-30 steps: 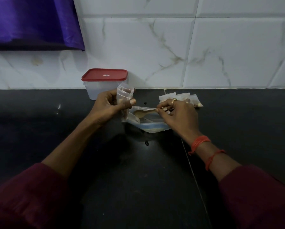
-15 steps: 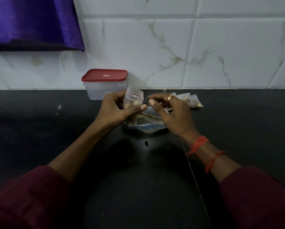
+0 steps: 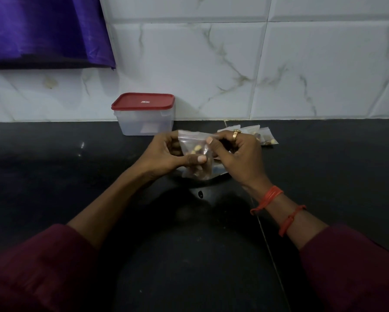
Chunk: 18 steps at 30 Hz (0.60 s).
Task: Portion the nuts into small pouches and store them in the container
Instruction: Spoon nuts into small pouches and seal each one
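Both hands hold one small clear pouch (image 3: 194, 146) with a few nuts in it, above the black counter (image 3: 54, 176). My left hand (image 3: 164, 154) grips its left side, thumb across the front. My right hand (image 3: 240, 154) pinches its top right edge between thumb and finger. Beneath the hands lies the large clear bag of nuts (image 3: 218, 171), mostly hidden. Several filled pouches (image 3: 264, 137) lie behind my right hand. The clear container (image 3: 144, 115) with a red lid stands shut against the wall.
A white marble-tiled wall (image 3: 234, 64) backs the counter. Purple cloth (image 3: 42, 28) hangs at the upper left. One loose dark nut (image 3: 200, 194) lies on the counter just in front of the hands.
My right hand has let go of the spoon it held in the big bag and moved to the pouch's top edge. The pouch now has nuts in it and is held by both hands.
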Motion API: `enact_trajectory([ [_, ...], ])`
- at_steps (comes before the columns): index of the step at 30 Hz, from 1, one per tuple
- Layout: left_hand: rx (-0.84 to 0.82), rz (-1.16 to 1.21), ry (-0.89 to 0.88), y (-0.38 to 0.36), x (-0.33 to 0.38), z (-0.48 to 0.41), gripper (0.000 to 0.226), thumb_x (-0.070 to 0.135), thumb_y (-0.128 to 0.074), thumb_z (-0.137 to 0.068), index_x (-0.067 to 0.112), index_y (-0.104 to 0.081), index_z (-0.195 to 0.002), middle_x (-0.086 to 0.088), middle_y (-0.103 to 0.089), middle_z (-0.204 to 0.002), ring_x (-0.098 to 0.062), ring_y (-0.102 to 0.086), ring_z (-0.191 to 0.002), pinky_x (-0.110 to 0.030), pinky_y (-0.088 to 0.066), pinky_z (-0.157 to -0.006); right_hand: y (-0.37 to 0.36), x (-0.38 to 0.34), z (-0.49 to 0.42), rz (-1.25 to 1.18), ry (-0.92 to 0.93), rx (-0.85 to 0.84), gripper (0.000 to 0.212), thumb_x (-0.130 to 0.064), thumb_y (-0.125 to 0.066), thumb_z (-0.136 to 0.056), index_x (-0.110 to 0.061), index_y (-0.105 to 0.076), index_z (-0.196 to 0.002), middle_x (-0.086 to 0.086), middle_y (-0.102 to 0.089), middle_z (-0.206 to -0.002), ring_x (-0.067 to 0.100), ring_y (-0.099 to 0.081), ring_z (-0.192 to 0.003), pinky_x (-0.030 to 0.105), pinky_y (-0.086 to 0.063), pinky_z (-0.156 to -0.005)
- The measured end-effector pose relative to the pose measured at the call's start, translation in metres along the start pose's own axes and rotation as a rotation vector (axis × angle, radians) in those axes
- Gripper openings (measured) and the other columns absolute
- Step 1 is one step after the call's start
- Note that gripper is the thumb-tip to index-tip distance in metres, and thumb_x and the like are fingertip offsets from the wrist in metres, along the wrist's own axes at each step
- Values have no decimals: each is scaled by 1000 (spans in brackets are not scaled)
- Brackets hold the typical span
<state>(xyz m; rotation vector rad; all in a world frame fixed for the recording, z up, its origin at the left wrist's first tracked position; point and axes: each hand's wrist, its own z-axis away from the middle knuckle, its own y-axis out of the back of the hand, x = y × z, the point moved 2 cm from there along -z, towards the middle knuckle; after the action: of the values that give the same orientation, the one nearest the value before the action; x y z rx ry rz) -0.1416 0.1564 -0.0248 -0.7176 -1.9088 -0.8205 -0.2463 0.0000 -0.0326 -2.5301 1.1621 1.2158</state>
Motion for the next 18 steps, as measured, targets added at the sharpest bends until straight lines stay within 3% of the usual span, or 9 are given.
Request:
enact_trajectory([
  [3, -72, 54, 66, -3, -2, 0, 46, 33, -83, -72, 20, -69, -114, -4, -75, -108, -21, -72, -101, -25, -57, -79, 5, 10, -4, -69, -54, 0, 12, -11, -72, -91, 0, -77, -94, 10, -75, -82, 22, -72, -75, 36, -60, -73],
  [6, -93, 80, 74, -8, 0, 1, 43, 33, -83, -72, 28, -71, -113, -5, -75, -109, -23, -72, -103, -27, -58, -81, 7, 16, -6, -115, -85, -3, 12, -10, -71, -92, 0, -77, -92, 7, -73, -80, 18, -69, -72, 33, -56, -71],
  [9, -75, 36, 68, -10, -1, 0, 52, 27, -85, -72, 20, -66, -119, -6, -75, -109, -22, -72, -103, -32, -58, -86, 7, 17, -6, -126, -76, -15, 13, -15, -71, -92, -4, -77, -94, 1, -73, -79, 13, -69, -74, 29, -55, -71],
  [15, 3, 22, 104, -4, -4, 0, 49, 23, -80, -68, 13, -65, -114, -3, -76, -103, -18, -73, -99, -25, -58, -82, 5, 17, -4, -84, -106, -144, 33, -34, -76, -87, -12, -73, -111, 4, -75, -92, 22, -74, -83, 49, -62, -74],
  [18, 107, 55, 87, -2, -4, 1, 46, 19, -82, -65, 12, -69, -108, -4, -77, -97, -18, -74, -92, -21, -57, -75, 4, 15, -2, -37, -89, -228, 43, -46, -78, -79, -21, -70, -114, -3, -73, -93, 16, -73, -81, 40, -63, -70],
])
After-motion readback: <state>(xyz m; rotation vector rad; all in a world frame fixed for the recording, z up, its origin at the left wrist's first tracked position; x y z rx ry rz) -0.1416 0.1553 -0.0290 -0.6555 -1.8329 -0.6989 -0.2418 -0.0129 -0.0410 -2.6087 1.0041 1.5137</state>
